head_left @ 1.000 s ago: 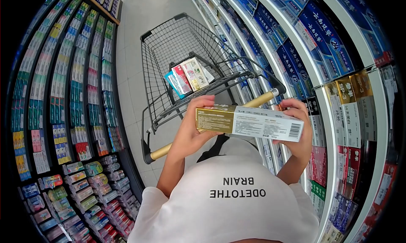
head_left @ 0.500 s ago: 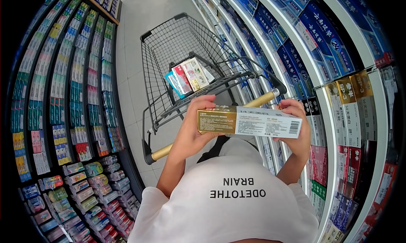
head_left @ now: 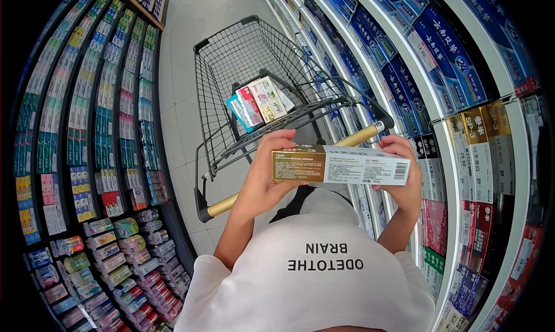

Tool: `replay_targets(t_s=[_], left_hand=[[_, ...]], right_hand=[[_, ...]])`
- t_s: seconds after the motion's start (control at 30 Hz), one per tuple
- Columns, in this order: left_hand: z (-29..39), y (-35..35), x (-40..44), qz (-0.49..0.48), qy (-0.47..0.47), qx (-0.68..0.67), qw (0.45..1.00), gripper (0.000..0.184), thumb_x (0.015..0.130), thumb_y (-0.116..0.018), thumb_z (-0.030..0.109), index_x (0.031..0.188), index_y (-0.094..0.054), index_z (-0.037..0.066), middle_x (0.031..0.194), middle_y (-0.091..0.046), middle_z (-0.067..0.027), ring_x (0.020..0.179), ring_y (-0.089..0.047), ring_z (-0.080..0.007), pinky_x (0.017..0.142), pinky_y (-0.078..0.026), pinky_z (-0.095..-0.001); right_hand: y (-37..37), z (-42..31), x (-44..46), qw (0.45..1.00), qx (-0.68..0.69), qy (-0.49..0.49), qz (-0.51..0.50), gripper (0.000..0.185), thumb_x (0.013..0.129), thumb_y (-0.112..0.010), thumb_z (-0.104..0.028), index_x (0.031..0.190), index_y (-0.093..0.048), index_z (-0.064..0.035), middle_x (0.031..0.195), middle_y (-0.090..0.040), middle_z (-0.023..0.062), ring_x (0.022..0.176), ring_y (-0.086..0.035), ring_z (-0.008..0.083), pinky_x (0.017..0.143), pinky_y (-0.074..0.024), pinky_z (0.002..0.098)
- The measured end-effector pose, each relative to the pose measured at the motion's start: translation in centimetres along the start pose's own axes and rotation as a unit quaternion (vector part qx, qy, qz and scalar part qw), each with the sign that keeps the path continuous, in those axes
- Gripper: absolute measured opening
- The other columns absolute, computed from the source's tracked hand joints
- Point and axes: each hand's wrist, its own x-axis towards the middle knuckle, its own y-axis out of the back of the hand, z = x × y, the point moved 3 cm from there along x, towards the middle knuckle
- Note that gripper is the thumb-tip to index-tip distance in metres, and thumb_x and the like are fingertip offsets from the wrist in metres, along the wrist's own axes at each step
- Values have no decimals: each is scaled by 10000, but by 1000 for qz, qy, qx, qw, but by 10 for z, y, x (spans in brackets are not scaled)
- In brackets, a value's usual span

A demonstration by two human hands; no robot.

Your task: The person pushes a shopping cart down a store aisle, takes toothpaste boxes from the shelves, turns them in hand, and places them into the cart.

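A long gold and white toothpaste box is held level in front of my chest, its small-print side and barcode turned up toward me. My left hand grips the gold end, fingers over the top and thumb beneath. Around the white end, by the barcode, my right hand is closed. Just beyond the box stands a black wire shopping cart with a gold handle. Inside it lie several boxes, among them a red one, a cream one and a blue one.
Shelves of blue toothpaste boxes line the right side, with gold and white boxes and red boxes lower down. On the left, a dark rack holds rows of toothbrush packs. Grey floor tiles run between them.
The box has shifted slightly left and its printed side has tilted a little more toward me. Both hands keep their hold. The cart appears slightly farther right.
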Motion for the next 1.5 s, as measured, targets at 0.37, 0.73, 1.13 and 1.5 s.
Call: replay_targets(t_s=[0.37, 0.73, 1.13, 1.5], left_hand=[[0, -3, -3, -2, -9, -37, 999, 607, 636, -784, 16, 1144, -455, 53, 1283, -424, -148, 1095, -472, -192, 896, -410, -311], [1, -5, -2, -12, -13, -38, 999, 619, 618, -800, 15, 1133, -459, 53, 1289, -418, -158, 1090, -487, -194, 892, -426, -314], [21, 0, -2, 9, -48, -35, 998, 544, 617, -812, 149, 1057, -504, 63, 1252, -458, -202, 1085, -485, -274, 872, -412, -369], [24, 1, -2, 13, -40, -35, 999, 533, 622, -808, 165, 1053, -511, 63, 1245, -467, -202, 1065, -498, -265, 843, -432, -349]], right_hand=[[4, -12, -1, 999, -28, 36, 4, 692, 448, -891, -172, 1034, -543, -49, 1162, -496, 133, 1037, -542, 255, 863, -475, 346], [10, -14, -5, 999, -11, 43, 16, 707, 442, -899, -264, 1019, -553, -48, 1153, -503, 147, 1025, -545, 261, 849, -464, 342], [15, -20, -9, 997, 46, 65, 24, 783, 402, -912, -324, 1043, -558, -45, 1170, -498, 183, 1037, -538, 268, 831, -465, 351], [16, -27, -8, 995, 40, 87, 21, 787, 418, -905, -350, 1048, -550, -39, 1166, -495, 194, 1028, -543, 253, 814, -476, 323]])
